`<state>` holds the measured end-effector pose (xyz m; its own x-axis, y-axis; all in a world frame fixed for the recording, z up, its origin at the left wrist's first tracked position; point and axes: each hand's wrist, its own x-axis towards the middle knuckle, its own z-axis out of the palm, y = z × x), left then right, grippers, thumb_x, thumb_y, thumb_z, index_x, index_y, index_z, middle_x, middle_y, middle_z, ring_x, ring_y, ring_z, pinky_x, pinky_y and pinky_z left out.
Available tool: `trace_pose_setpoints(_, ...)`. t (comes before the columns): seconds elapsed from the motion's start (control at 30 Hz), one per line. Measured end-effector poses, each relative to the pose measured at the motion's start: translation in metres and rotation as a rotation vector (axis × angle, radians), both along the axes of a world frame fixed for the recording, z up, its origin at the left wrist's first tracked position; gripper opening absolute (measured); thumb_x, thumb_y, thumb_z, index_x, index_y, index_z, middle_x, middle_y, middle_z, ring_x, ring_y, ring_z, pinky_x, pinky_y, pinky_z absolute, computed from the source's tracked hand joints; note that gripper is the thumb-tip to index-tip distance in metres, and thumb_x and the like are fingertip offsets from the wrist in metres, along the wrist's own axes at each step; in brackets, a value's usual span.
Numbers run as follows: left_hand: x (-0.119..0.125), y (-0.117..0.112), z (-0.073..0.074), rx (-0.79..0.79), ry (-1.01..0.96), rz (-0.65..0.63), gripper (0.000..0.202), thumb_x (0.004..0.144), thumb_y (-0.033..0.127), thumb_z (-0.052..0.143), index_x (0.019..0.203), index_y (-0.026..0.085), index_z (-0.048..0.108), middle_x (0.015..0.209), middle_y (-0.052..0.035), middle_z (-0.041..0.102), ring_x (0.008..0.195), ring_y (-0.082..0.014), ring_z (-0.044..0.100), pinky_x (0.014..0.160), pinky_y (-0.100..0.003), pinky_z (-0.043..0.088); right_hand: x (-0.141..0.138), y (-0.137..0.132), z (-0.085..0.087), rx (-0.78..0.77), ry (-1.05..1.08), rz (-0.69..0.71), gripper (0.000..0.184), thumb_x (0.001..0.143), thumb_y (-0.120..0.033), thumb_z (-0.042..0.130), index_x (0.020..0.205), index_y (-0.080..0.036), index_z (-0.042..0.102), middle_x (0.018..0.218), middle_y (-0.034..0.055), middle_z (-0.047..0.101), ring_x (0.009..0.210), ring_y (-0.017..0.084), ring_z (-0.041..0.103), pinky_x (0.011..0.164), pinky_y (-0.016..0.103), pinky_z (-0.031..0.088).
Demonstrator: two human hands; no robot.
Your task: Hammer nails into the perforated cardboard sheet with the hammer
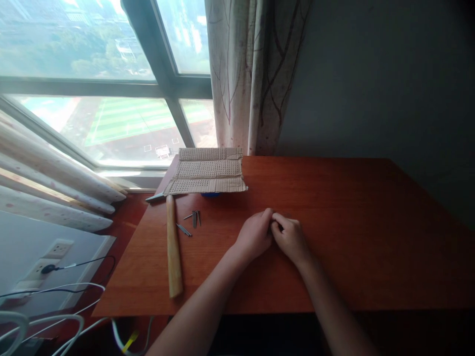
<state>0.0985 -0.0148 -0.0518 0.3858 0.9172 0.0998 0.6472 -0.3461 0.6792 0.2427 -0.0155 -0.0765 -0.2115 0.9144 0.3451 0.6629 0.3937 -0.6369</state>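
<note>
My left hand [255, 234] and my right hand [289, 237] rest together on the middle of the red-brown wooden table [352, 237], fingers curled and fingertips touching each other. Anything pinched between them is hidden. To their left lie several loose nails [193, 220] on the tabletop. Further left lies a hammer [172, 247] with a pale wooden handle pointing toward me and its metal head by the window side. A perforated piece of cardboard [206, 170] lies at the far left corner, with something blue [211, 195] under its near edge.
A window and a patterned curtain [252, 74] stand behind the table; a grey wall is on the right. At the lower left are wall sockets [55, 249] with a black cable and white cables [55, 321].
</note>
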Motion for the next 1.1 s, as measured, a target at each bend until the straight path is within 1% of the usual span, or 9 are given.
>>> trace_pose_setpoints(0.2, -0.001, -0.002, 0.003, 0.002, 0.045, 0.02, 0.017, 0.081, 0.009, 0.05, 0.094, 0.02, 0.049, 0.093, -0.0083, 0.068, 0.084, -0.0234, 0.065, 0.07, -0.03, 0.045, 0.0, 0.002, -0.003, -0.021, 0.0, 0.041, 0.023, 0.088, -0.014, 0.044, 0.084, -0.021, 0.066, 0.07, 0.0035, 0.069, 0.062, 0.019, 0.065, 0.061, 0.028, 0.041)
trace_pose_setpoints(0.37, -0.004, -0.003, 0.002, 0.013, 0.058, 0.009, 0.026, 0.081, 0.009, 0.049, 0.105, 0.018, 0.053, 0.099, -0.0097, 0.069, 0.09, -0.0251, 0.066, 0.076, -0.033, 0.05, 0.001, 0.002, -0.004, -0.018, 0.008, 0.092, 0.017, 0.086, -0.014, 0.05, 0.079, -0.021, 0.064, 0.066, 0.0029, 0.065, 0.059, 0.019, 0.062, 0.06, 0.029, 0.041)
trace_pose_setpoints(0.57, -0.008, -0.016, -0.001, 0.078, 0.079, 0.055, 0.047, 0.085, 0.007, 0.045, 0.131, 0.014, 0.048, 0.118, -0.0139, 0.065, 0.106, -0.0255, 0.064, 0.091, -0.037, 0.053, -0.001, 0.007, -0.003, 0.035, 0.049, 0.19, 0.022, 0.089, -0.011, 0.049, 0.085, -0.022, 0.068, 0.092, 0.0071, 0.07, 0.088, 0.022, 0.064, 0.08, 0.032, 0.051)
trace_pose_setpoints(0.67, -0.018, -0.033, 0.007, 0.154, 0.149, 0.099, 0.051, 0.088, 0.01, 0.047, 0.138, 0.016, 0.045, 0.13, -0.0141, 0.059, 0.114, -0.0266, 0.059, 0.097, -0.04, 0.052, -0.003, 0.008, -0.002, 0.059, 0.05, 0.19, 0.021, 0.087, -0.011, 0.053, 0.091, -0.022, 0.07, 0.105, 0.0083, 0.07, 0.099, 0.024, 0.062, 0.089, 0.037, 0.051)
trace_pose_setpoints(0.8, -0.05, -0.057, 0.028, 0.211, 0.245, 0.153, 0.041, 0.09, 0.012, 0.048, 0.129, 0.021, 0.055, 0.131, -0.0104, 0.059, 0.116, -0.0267, 0.058, 0.098, -0.041, 0.051, -0.004, 0.006, 0.001, 0.026, -0.014, 0.197, 0.022, 0.087, -0.013, 0.059, 0.101, -0.023, 0.072, 0.118, 0.0072, 0.07, 0.112, 0.025, 0.061, 0.098, 0.043, 0.049)
trace_pose_setpoints(0.9, -0.088, -0.069, 0.039, 0.268, 0.314, 0.291, 0.032, 0.096, 0.025, 0.048, 0.126, 0.022, 0.058, 0.132, -0.0101, 0.059, 0.118, -0.027, 0.058, 0.1, -0.042, 0.05, -0.005, 0.004, 0.002, 0.027, -0.075, 0.243, 0.029, 0.085, -0.012, 0.06, 0.109, -0.024, 0.072, 0.13, 0.0066, 0.068, 0.122, 0.026, 0.058, 0.104, 0.047, 0.045)
trace_pose_setpoints(0.97, -0.114, -0.075, 0.042, 0.294, 0.395, 0.465, 0.032, 0.097, 0.032, 0.047, 0.125, 0.02, 0.059, 0.133, -0.0114, 0.058, 0.12, -0.0294, 0.058, 0.099, -0.043, 0.05, -0.006, 0.003, 0.001, 0.03, -0.089, 0.257, 0.032, 0.085, -0.011, 0.058, 0.111, -0.024, 0.072, 0.135, 0.0068, 0.066, 0.128, 0.026, 0.055, 0.107, 0.049, 0.043)
trace_pose_setpoints(1.03, -0.135, -0.08, 0.041, 0.216, 0.516, 0.633, 0.037, 0.098, 0.038, 0.045, 0.127, 0.019, 0.057, 0.132, -0.0134, 0.057, 0.115, -0.0316, 0.06, 0.095, -0.044, 0.051, -0.006, 0.004, -0.001, 0.026, -0.086, 0.261, 0.033, 0.086, -0.011, 0.057, 0.113, -0.024, 0.071, 0.136, 0.0069, 0.065, 0.13, 0.026, 0.054, 0.11, 0.049, 0.042)
trace_pose_setpoints(1.1, -0.149, -0.085, 0.04, 0.093, 0.606, 0.745, 0.044, 0.098, 0.045, 0.042, 0.128, 0.016, 0.054, 0.126, -0.0162, 0.058, 0.11, -0.0337, 0.062, 0.09, -0.045, 0.052, -0.006, 0.004, -0.002, 0.019, -0.078, 0.263, 0.034, 0.086, -0.012, 0.057, 0.114, -0.023, 0.071, 0.136, 0.0072, 0.065, 0.131, 0.026, 0.054, 0.111, 0.049, 0.042)
